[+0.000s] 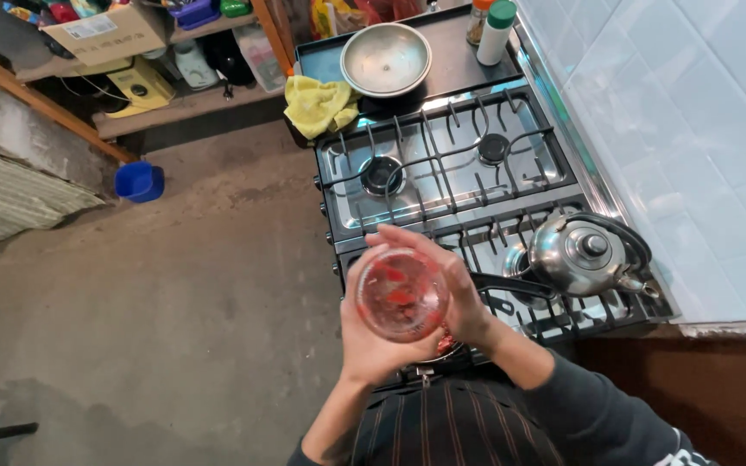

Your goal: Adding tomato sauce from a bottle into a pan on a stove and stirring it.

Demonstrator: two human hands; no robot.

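Both hands hold a clear round glass jar (401, 295) with red pieces inside, seen from above, in front of my chest over the near edge of the gas stove (442, 177). My left hand (364, 341) wraps its left side and bottom. My right hand (452, 285) cups its right side, fingers curled over the far rim. A dark pan with red food (447, 343) is mostly hidden beneath the jar on the near left burner.
A steel kettle (586, 253) stands on the near right burner by the white tiled wall (692, 129). Behind the stove lie a steel bowl (385, 58), a yellow cloth (319, 105) and two bottles (492, 26). A blue cup (139, 182) sits on the concrete floor below wooden shelves (174, 103).
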